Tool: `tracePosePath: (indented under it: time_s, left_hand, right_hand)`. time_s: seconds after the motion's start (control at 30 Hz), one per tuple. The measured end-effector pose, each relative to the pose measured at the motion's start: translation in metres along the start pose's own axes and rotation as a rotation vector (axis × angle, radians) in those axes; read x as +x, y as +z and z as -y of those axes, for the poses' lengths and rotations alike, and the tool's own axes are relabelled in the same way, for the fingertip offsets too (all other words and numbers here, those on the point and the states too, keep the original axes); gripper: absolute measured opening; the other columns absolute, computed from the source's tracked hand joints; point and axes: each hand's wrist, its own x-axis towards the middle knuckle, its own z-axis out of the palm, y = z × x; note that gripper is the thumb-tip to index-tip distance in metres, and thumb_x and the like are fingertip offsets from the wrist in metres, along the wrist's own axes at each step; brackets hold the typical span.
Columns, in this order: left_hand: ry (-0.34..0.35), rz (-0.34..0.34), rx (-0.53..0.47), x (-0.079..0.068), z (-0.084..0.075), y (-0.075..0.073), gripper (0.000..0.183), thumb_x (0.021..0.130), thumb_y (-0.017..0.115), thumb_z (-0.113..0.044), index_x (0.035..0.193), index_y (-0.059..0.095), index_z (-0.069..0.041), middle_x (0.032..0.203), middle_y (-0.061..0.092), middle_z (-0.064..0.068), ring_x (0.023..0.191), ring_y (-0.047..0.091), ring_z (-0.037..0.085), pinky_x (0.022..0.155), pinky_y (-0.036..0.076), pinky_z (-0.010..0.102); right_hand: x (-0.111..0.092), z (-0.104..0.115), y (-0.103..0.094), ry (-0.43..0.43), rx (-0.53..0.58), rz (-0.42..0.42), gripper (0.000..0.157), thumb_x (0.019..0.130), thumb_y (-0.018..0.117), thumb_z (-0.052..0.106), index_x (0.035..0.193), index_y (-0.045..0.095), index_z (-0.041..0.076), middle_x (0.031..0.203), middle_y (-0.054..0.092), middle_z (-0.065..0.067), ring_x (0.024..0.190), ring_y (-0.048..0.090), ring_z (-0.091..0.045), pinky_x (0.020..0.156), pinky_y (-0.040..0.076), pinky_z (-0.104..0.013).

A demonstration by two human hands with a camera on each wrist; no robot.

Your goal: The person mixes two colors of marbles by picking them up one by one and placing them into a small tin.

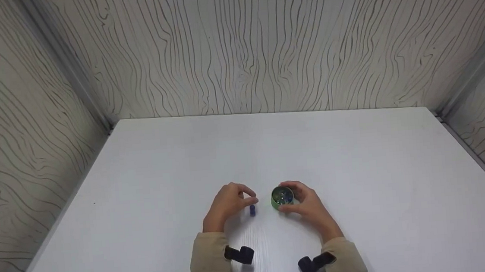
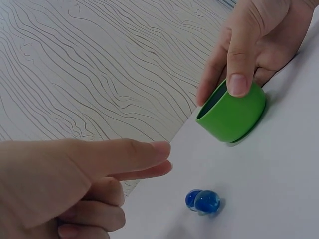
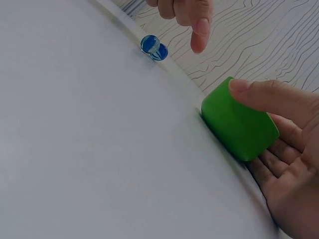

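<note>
Two blue glass marbles (image 2: 203,200) lie side by side on the white table, just below the fingertips of my left hand (image 1: 229,202). That hand has its thumb and index finger stretched out with their tips near each other, the other fingers curled in, and nothing shows between them. To its right, my right hand (image 1: 309,204) grips a small green cup (image 2: 234,112), thumb on the near side and fingers round the far side. Glossy blue-green pieces (image 1: 282,196) show inside the cup from above. In the right wrist view the marbles (image 3: 153,47) sit beyond the cup (image 3: 239,119).
The white table (image 1: 162,159) stretches out around both hands. Behind it rises a panel (image 1: 239,45) with a wood-grain pattern, and similar panels stand at the sides. Black wrist cameras (image 1: 246,255) stick out from the beige sleeves (image 1: 211,259).
</note>
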Motion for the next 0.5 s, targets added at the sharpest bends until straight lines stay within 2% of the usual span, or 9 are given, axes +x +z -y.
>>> tracePosePath:
  time_s: [0.13,0.33,0.5]
  left_hand:
    - [0.006,0.016,-0.01,-0.0006,0.0026,-0.0022,0.018,0.083,0.074,-0.024,0.096,0.077,-0.012,0.085,0.059,0.003,0.076,0.046,0.015,0.065,0.036,0.026]
    - [0.009,0.029,0.004,-0.0004,0.0056,-0.002,0.018,0.083,0.074,-0.023,0.095,0.077,-0.011,0.098,0.066,0.007,0.082,0.048,0.015,0.073,0.041,0.03]
    - [0.002,0.029,0.005,0.0007,0.0075,-0.0006,0.018,0.082,0.075,-0.021,0.095,0.077,-0.009,0.091,0.067,0.007,0.074,0.047,0.014,0.065,0.038,0.026]
  right_hand:
    - [0.0006,-0.0013,-0.0003,-0.001,0.001,0.003,0.062,0.073,0.081,0.01,0.129,0.055,0.005,0.136,0.058,-0.013,0.137,0.046,-0.031,0.118,0.027,-0.046]
    - [0.0002,0.0003,-0.0011,-0.005,0.022,0.024,0.064,0.074,0.081,0.011,0.131,0.052,0.003,0.137,0.056,-0.015,0.136,0.046,-0.032,0.12,0.025,-0.045]
    - [-0.0005,0.0008,-0.001,-0.006,0.028,0.024,0.064,0.074,0.081,0.011,0.131,0.053,0.004,0.136,0.057,-0.015,0.135,0.047,-0.031,0.12,0.025,-0.045]
